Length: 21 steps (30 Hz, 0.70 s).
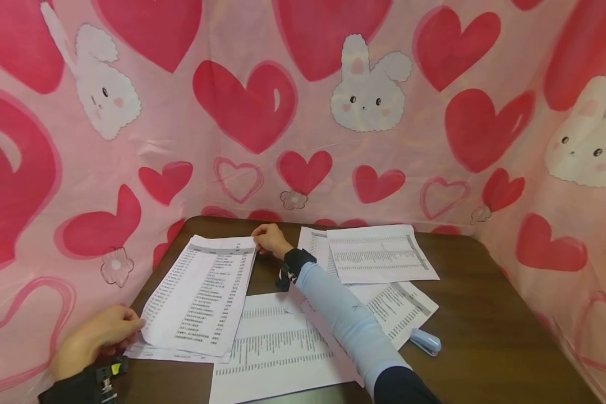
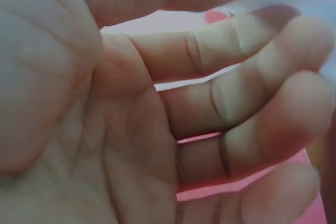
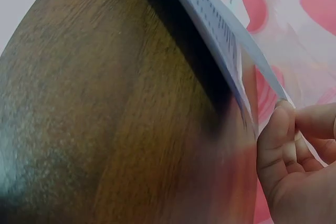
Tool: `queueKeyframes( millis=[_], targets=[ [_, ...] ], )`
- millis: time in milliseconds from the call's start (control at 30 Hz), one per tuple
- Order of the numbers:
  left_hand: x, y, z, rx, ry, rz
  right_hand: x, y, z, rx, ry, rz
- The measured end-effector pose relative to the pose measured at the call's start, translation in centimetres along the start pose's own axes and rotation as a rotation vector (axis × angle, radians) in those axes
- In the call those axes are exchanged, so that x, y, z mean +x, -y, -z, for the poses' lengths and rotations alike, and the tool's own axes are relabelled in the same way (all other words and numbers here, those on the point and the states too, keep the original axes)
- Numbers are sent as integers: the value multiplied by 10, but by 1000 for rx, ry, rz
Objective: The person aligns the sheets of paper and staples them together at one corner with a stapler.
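Observation:
A printed sheet of paper (image 1: 207, 297) lies on top of other sheets at the left of the table. My left hand (image 1: 97, 335) pinches its lower left edge between thumb and fingers. In the left wrist view, the left hand (image 2: 136, 108) has its thumb above the forefinger, with a pale paper edge between their tips. At the top right corner, my right hand (image 1: 271, 240) pinches the sheet. The right wrist view shows the right hand (image 3: 302, 156) holding that corner, with the paper edge (image 3: 262, 66) raised off the table.
A printed sheet (image 1: 278, 353) lies at the front middle of the brown table (image 1: 495, 336). More printed sheets (image 1: 384, 258) overlap at the back right, partly under the right arm. A light blue stapler (image 1: 425, 341) rests beside them. A pink heart-patterned cloth (image 1: 313, 129) surrounds the table.

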State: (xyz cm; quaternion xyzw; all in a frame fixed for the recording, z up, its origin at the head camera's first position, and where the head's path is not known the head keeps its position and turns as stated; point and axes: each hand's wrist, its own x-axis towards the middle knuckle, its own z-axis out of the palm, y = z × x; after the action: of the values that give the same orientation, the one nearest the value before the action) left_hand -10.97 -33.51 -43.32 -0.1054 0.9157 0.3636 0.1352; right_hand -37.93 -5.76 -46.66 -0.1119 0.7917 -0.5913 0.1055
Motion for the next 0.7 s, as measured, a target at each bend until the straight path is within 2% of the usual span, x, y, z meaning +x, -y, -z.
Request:
queueKeyframes(
  millis=[200, 333, 533, 600, 700],
  targets=[
    [3, 2, 5, 62, -35, 58, 2, -4, -1, -8, 10, -21],
    [5, 0, 6, 103, -74, 70, 0, -6, -1, -32, 4, -23],
    [6, -5, 6, 31, -118, 100, -2, -7, 1, -50, 9, 0],
    [7, -8, 7, 41, -127, 92, -3, -8, 3, -60, 14, 10],
    [12, -15, 8, 105, -143, 49, -5, -7, 7, -86, 9, 13]
  ],
)
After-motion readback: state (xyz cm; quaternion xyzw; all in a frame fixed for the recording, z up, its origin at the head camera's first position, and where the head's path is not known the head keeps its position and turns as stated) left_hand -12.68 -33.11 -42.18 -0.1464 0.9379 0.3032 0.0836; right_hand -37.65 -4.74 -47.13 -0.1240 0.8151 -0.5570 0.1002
